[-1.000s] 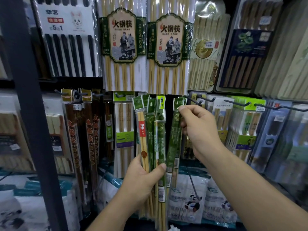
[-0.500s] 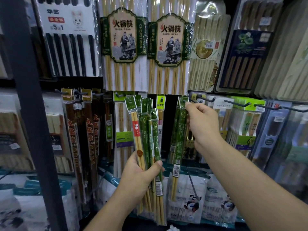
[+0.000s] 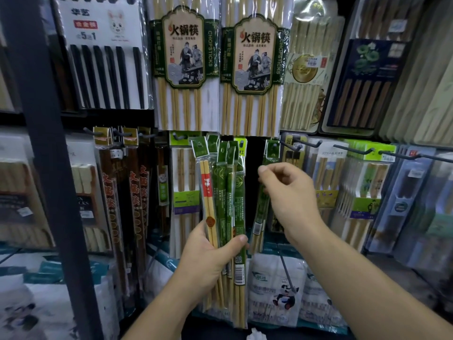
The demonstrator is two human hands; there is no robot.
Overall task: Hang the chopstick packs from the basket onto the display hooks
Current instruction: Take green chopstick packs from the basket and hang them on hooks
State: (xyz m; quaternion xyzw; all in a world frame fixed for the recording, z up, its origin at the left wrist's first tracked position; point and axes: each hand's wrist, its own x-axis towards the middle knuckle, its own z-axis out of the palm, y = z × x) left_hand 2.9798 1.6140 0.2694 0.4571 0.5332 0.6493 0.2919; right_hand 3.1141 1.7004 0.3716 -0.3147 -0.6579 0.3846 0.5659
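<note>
A shop display wall [image 3: 245, 141] fills the view, hung close with packaged chopsticks on rows of black hooks.

Nearest, the left hand [image 3: 208, 256] grips a bundle of chopstick packs [image 3: 225, 192] low on their length. Its thumb is curled across the front and its fingers are wrapped behind. The bundle stands upright and slightly fanned, with a pale pair with a red label on its left edge and green sleeves beside it.

Just right of the bundle, the right hand [image 3: 289, 192] is raised with its fingers loosely curled and the forefinger tip towards a single green pack [image 3: 271, 153]. Motion blur hides whether it pinches that pack or only touches it. The green pack hangs tilted, its header level with the bundle's tops, beside a black hook [image 3: 290, 144]. Whether it is threaded on cannot be told.

Below the bundle, to its right, sit white bags printed with a panda [image 3: 277, 285]. Above the bundle hang two large hot-pot chopstick packs [image 3: 182, 69]. Further left of it are dark brown packs [image 3: 137, 192] and a dark upright post [image 3: 46, 168].
</note>
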